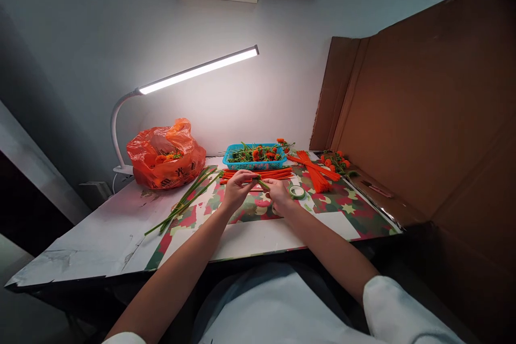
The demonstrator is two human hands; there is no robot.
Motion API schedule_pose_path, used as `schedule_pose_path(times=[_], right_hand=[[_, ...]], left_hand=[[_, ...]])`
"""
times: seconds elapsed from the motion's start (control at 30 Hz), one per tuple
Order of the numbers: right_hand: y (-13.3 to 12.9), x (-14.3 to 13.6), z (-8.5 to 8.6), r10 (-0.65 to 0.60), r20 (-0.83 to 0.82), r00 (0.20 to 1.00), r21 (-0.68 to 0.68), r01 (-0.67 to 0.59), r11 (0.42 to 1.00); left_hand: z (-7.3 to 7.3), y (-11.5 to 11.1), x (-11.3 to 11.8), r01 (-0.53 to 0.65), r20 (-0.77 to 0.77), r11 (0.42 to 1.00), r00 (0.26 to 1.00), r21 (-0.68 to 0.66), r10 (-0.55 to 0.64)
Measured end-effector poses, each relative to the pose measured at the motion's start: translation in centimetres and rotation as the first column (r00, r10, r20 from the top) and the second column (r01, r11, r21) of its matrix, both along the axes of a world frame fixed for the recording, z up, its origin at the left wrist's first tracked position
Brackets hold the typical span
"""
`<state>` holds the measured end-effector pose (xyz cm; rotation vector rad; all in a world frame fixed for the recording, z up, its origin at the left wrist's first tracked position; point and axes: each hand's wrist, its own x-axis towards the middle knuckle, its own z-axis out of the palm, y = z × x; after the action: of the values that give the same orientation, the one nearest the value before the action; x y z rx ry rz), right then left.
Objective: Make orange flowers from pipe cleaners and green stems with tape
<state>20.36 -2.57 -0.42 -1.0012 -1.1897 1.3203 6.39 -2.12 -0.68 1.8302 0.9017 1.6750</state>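
Above the middle of the table, my left hand (237, 189) and my right hand (278, 196) meet fingertip to fingertip. Between them runs a short, thin green piece like a stem (263, 185), pinched by the fingers of both; its detail is too small to make out. Just behind the hands lies a bundle of long orange fuzzy stems (278, 173). A roll of green tape (297, 192) rests on the table to the right of my right hand. Long green stems (183, 207) lie loose to the left.
A blue basket (229, 164) holds orange flowers with green stems. Left of it slumps a red plastic bag (181, 176) under a lit lamp (201, 70). More orange stems (317, 174) and flowers (335, 161) lie right, beside a cardboard wall (423, 107).
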Motion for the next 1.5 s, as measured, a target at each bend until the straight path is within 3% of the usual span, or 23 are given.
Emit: schedule_pose_path(times=[0.07, 0.17, 0.3, 0.4, 0.53, 0.67, 0.8, 0.9, 1.13, 1.33, 1.4, 1.5], right_hand=[[0.0, 0.2, 0.1, 0.088, -0.087, 0.992, -0.122, -0.099, 0.988], [0.1, 0.6, 0.3, 0.139, -0.145, 0.980, -0.170, -0.163, 0.972], [0.3, 1.2, 0.8, 0.081, -0.051, 0.995, -0.097, -0.086, 0.992], [0.6, 1.7, 1.1, -0.005, 0.007, 1.000, -0.065, 0.006, 0.998], [1.0, 1.8, 0.7, -0.089, 0.057, 0.994, 0.115, 0.082, 0.990], [1.1, 1.2, 0.0, -0.109, 0.141, 0.984, 0.295, 0.063, 0.953], [0.7, 1.0, -0.2, -0.265, 0.266, 0.927, 0.376, 0.153, 0.914], [0.5, 0.8, -0.2, -0.294, 0.285, 0.913, 0.374, 0.176, 0.911], [0.2, 0.3, 0.0, -0.180, 0.173, 0.968, 0.219, 0.140, 0.966], [0.3, 0.6, 0.1, -0.058, 0.106, 0.993, 0.089, 0.048, 0.995], [0.6, 0.8, -0.1, -0.073, 0.096, 0.993, 0.108, 0.062, 0.992], [1.1, 1.2, -0.3, -0.130, 0.157, 0.979, 0.270, 0.084, 0.959]], left_hand=[[0.0, 0.0, 0.0, -0.006, -0.028, 1.000, 1.000, 0.022, 0.006], [-0.1, 0.0, 0.1, 0.003, -0.008, 1.000, 1.000, -0.022, -0.003], [-0.3, 0.3, 0.0, 0.132, 0.174, 0.943, 0.981, -0.304, -0.081], [-0.5, 0.6, -0.2, 0.171, 0.282, 0.900, 0.958, -0.400, -0.057], [-0.5, 0.7, -0.3, 0.163, 0.303, 0.896, 0.952, -0.413, -0.033], [-0.7, 0.8, -0.2, 0.172, 0.295, 0.889, 0.955, -0.424, -0.044], [-0.8, 0.6, -0.3, 0.197, 0.247, 0.885, 0.964, -0.422, -0.097], [-0.7, 0.5, -0.2, 0.188, 0.207, 0.904, 0.972, -0.383, -0.114], [-0.9, 0.4, 0.1, 0.160, 0.168, 0.926, 0.980, -0.342, -0.108], [-1.0, 0.8, -0.5, 0.302, 0.222, 0.838, 0.949, -0.455, -0.222], [-0.8, 0.7, -0.9, 0.324, 0.213, 0.810, 0.945, -0.489, -0.249], [-0.4, 0.6, -1.3, 0.352, 0.184, 0.786, 0.936, -0.509, -0.301]])
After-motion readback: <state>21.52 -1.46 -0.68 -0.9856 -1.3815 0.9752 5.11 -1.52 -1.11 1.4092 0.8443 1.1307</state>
